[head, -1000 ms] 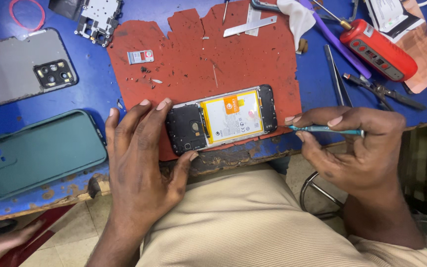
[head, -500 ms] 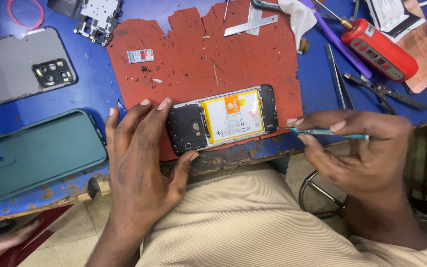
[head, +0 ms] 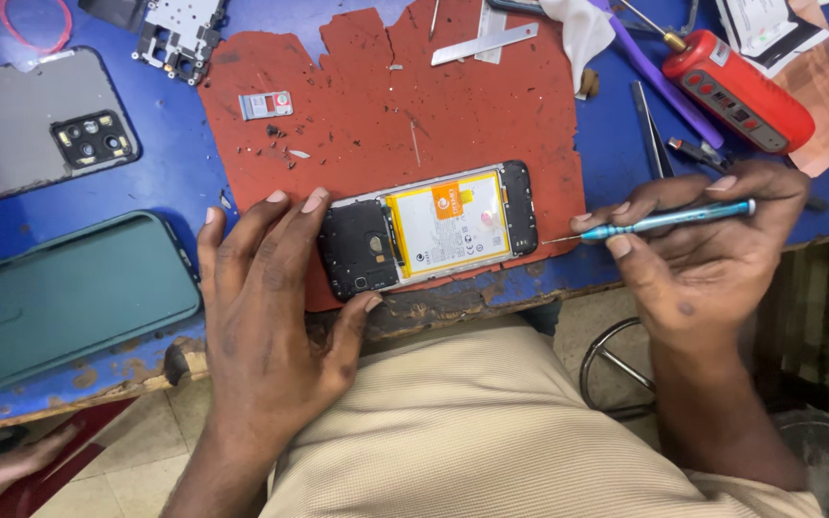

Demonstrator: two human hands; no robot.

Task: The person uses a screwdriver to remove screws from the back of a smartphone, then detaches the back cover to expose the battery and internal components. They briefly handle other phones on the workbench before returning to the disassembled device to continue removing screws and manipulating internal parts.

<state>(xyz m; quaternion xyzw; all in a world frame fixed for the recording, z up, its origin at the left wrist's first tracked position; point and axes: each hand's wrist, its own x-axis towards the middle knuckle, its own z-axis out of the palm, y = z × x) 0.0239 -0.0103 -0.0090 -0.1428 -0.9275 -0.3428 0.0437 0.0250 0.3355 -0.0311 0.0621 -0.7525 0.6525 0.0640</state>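
Head view, opened phone [head: 431, 230], red mat [head: 376, 105], screwdriver [head: 669, 221]

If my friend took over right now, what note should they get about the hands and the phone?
Left hand: flat on the bench, fingers steadying the opened phone at its camera end.
Right hand: pinching a blue screwdriver, tip just off the phone's right end, not touching.
Phone lies on the red mat, back cover off, yellow battery exposed and in place.
Grey back cover and green case lie to the left.
Left: the black covers and battery are not removed.
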